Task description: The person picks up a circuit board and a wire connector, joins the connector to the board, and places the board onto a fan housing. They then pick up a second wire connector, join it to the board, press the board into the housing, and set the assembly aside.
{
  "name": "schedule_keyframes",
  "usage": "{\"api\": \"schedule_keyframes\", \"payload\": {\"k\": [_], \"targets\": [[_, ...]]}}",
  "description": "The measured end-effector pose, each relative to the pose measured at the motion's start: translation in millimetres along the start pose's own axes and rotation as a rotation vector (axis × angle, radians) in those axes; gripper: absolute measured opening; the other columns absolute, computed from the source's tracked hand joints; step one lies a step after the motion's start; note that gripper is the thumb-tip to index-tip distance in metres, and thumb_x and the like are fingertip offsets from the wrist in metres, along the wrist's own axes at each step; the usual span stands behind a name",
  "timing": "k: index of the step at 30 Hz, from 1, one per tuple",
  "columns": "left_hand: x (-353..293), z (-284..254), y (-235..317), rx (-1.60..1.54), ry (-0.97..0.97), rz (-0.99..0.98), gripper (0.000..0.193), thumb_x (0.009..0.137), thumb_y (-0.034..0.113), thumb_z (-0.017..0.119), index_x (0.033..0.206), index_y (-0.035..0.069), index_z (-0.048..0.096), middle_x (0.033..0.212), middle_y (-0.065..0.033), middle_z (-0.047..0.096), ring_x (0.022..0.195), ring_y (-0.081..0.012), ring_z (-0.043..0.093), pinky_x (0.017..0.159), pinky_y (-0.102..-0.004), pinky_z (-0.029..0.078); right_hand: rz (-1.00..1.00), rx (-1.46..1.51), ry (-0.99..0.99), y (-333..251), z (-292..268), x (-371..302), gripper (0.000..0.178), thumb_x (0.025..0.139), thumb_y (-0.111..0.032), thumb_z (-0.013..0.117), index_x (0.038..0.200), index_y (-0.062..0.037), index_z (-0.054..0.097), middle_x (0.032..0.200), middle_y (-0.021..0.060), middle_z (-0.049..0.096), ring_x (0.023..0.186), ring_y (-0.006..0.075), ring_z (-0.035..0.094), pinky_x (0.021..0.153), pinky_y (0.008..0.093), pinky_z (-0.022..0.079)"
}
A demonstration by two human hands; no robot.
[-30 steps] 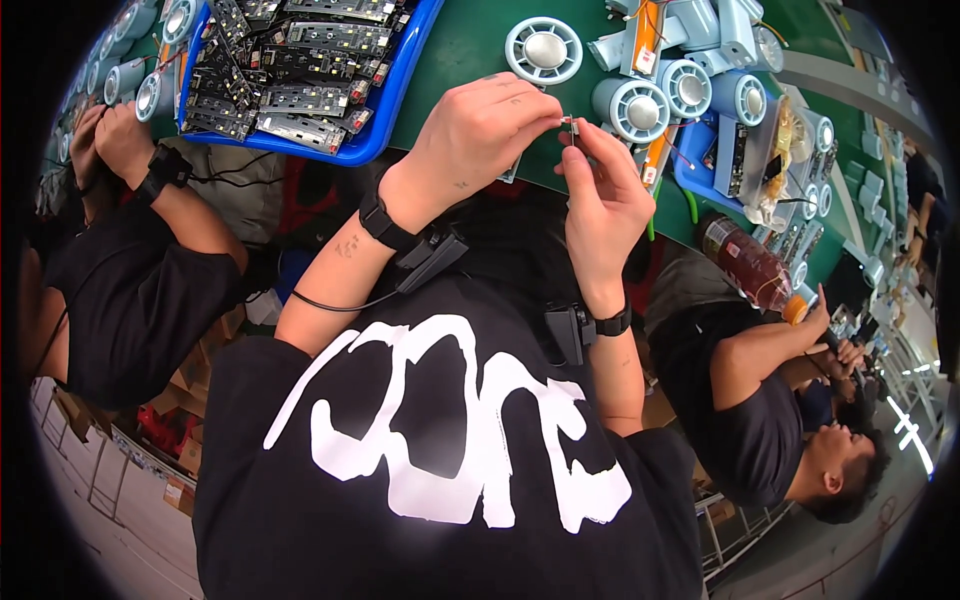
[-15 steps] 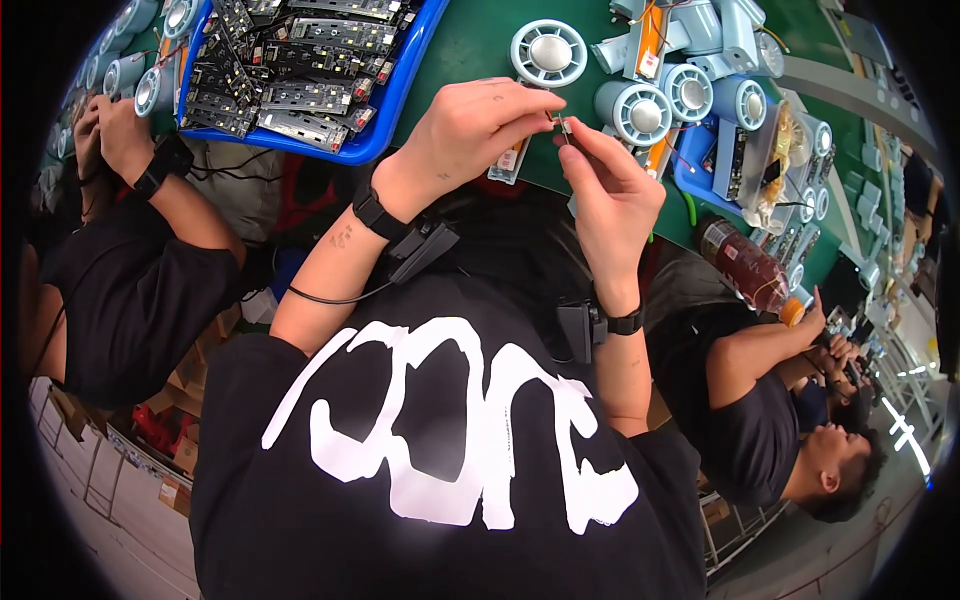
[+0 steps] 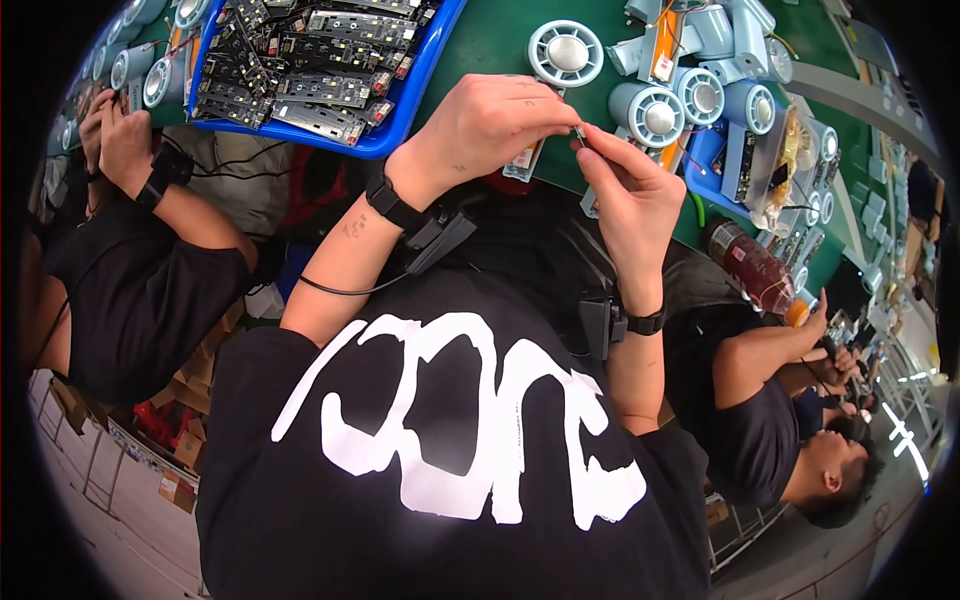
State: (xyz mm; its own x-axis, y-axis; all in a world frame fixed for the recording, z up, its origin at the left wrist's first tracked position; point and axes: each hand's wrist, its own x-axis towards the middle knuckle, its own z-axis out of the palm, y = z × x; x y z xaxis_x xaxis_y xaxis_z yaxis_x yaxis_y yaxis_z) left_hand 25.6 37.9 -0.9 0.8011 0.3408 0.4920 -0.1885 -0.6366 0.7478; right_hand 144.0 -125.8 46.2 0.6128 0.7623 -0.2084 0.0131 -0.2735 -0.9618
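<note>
My left hand (image 3: 500,125) and my right hand (image 3: 635,190) meet over the near edge of the green table. Fingertips of both pinch a small piece (image 3: 579,134), thin and partly metallic, like a wire end or connector; the fingers hide most of it. Just beyond them lies a light-blue handheld fan (image 3: 566,53) with a round slotted head and silver centre. Its handle (image 3: 522,163) shows partly below my left hand, with a white label on it.
A blue tray (image 3: 375,143) of black circuit boards (image 3: 330,88) stands at the left. More light-blue fans (image 3: 655,118) crowd the right, near a small blue bin (image 3: 712,180) and a bottle of dark red drink (image 3: 750,265). Co-workers sit on both sides, one hand (image 3: 125,145) at far left.
The whole view has shifted slightly, so table things appear farther right. My hands stay pinched together, a little nearer to me, and the small piece between them shows less.
</note>
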Motion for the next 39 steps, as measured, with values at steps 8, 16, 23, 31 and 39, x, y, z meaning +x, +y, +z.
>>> {"api": "schedule_keyframes", "payload": {"k": [8,16,23,31,39], "targets": [[-11.6,6.4,11.4,0.042,0.190,-0.064,0.025,0.077,0.004,0.081,0.100,0.005,0.074,0.092,-0.0092,0.071,0.081,-0.0260,0.069,0.069,-0.0327,0.056,0.037,-0.040,0.018,-10.2,-1.0,2.0,0.027,0.091,0.009,0.069,0.118,0.0069,0.071,0.106,0.0105,0.074,0.097,0.0144,0.072,0.085,0.0245,0.056],[-8.5,11.4,11.6,0.145,0.242,-0.185,0.029,0.074,0.007,0.084,0.100,0.004,0.070,0.095,-0.0086,0.064,0.085,-0.0267,0.065,0.072,-0.0359,0.055,-0.153,-0.116,0.006,-5.5,-3.1,7.3,0.027,0.090,0.007,0.070,0.118,0.0055,0.071,0.110,0.0105,0.074,0.100,0.0140,0.070,0.084,0.0254,0.056],[-5.0,13.5,12.5,0.249,0.236,-0.096,0.023,0.077,0.003,0.079,0.098,0.005,0.070,0.091,-0.0073,0.068,0.083,-0.0284,0.065,0.072,-0.0367,0.055,-0.408,-0.325,-0.048,-11.0,-1.4,15.2,0.028,0.085,0.008,0.073,0.113,0.0025,0.073,0.111,0.0121,0.075,0.099,0.0173,0.071,0.085,0.0268,0.056],[-1.3,16.4,23.6,0.194,0.270,-0.231,0.019,0.078,0.001,0.077,0.096,0.005,0.071,0.082,-0.0082,0.069,0.076,-0.0282,0.065,0.070,-0.0347,0.055,-0.459,-0.366,-0.020,-11.4,7.2,19.6,0.026,0.087,0.007,0.072,0.113,0.0025,0.073,0.109,0.0105,0.075,0.098,0.0165,0.071,0.084,0.0258,0.056],[-2.4,30.5,31.1,0.029,0.490,-0.495,0.012,0.081,0.000,0.076,0.091,0.004,0.071,0.081,-0.0088,0.068,0.073,-0.0246,0.068,0.063,-0.0336,0.054,-0.011,0.229,0.161,4.5,35.2,1.5,0.025,0.095,0.004,0.067,0.119,0.0076,0.067,0.109,0.0101,0.073,0.099,0.0136,0.070,0.078,0.0249,0.057]]}}
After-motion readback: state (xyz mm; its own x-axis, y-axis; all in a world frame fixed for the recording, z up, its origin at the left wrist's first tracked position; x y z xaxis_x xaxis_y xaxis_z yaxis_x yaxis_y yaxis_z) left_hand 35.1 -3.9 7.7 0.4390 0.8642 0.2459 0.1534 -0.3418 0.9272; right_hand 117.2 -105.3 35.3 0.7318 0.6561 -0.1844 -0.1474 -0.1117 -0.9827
